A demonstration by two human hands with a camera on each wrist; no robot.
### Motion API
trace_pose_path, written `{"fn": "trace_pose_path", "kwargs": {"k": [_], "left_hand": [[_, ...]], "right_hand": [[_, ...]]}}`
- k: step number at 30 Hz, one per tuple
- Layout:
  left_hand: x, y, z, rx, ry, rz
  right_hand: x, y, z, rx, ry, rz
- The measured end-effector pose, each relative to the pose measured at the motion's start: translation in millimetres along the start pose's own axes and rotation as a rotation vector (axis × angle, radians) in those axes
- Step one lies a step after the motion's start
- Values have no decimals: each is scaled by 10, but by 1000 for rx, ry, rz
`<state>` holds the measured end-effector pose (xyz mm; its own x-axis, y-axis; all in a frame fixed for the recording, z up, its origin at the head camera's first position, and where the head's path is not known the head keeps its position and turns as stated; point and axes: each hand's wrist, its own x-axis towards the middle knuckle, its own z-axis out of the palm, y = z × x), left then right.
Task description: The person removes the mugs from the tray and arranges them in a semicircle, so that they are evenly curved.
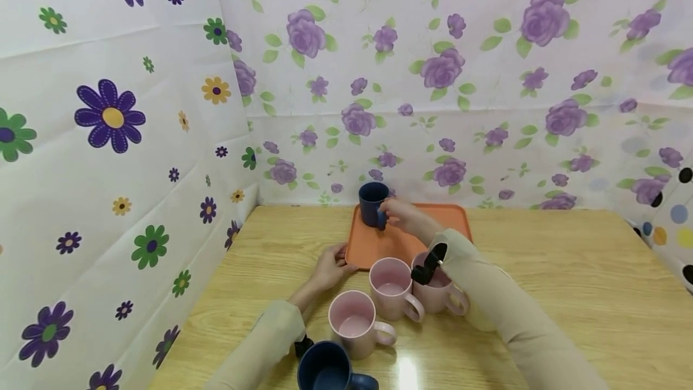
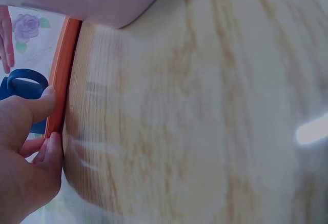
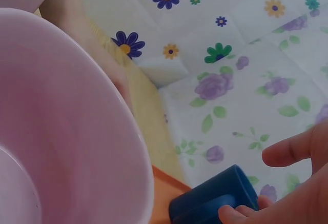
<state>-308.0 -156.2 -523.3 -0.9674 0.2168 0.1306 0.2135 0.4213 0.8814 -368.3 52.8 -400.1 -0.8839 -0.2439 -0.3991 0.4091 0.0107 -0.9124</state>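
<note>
A dark blue mug stands upright at the back left of an orange tray, its handle toward the front. My right hand is at the mug's handle; in the right wrist view its fingers are spread beside the blue mug, not wrapped round it. With my left hand I pinch the tray's front left corner; the left wrist view has the orange rim between the digits. Right in front of the tray stand two pink mugs, one left of the other, which my right wrist partly covers.
Nearer me, a third pink mug stands beside my left forearm, with another dark blue mug at the bottom edge. The wooden table meets flowered cloth walls at the back and left.
</note>
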Motion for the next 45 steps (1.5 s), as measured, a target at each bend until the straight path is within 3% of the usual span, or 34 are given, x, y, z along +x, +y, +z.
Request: {"fn": "trace_pose_path", "kwargs": {"k": [2, 9, 11, 17, 19, 25, 28, 30, 32, 33, 35, 37, 40, 45], "left_hand": [[-2, 6, 4, -4, 7, 4], [-139, 327, -78, -73, -31, 24], [-122, 291, -68, -65, -32, 31], [-5, 12, -2, -37, -6, 15], [12, -25, 0, -30, -6, 8], [8, -18, -12, -22, 3, -11], [4, -8, -12, -9, -1, -19], [2, -5, -13, -4, -7, -24], [-2, 2, -2, -2, -9, -25], [-5, 8, 2, 0, -7, -26], [-8, 22, 7, -3, -1, -31], [-4, 30, 11, -1, 0, -26], [13, 29, 16, -8, -1, -35], [40, 34, 16, -11, -3, -57]], "right_hand": [[10, 19, 17, 2, -8, 20], [-36, 68, 63, -43, -57, 35], [20, 120, 50, -55, -53, 30], [787, 479, -192, -47, -7, 101], [859, 493, -196, -67, 25, 153], [181, 259, 49, -134, 71, 178], [481, 425, -73, -147, 25, 179], [913, 647, -214, -195, -29, 159], [1150, 765, -298, -258, -53, 145], [1163, 786, -320, -272, -80, 123], [990, 731, -277, -330, -90, 87], [571, 550, -171, -341, -76, 67], [126, 362, -49, -358, -30, 35], [-75, 259, -31, -328, 32, -9]]}}
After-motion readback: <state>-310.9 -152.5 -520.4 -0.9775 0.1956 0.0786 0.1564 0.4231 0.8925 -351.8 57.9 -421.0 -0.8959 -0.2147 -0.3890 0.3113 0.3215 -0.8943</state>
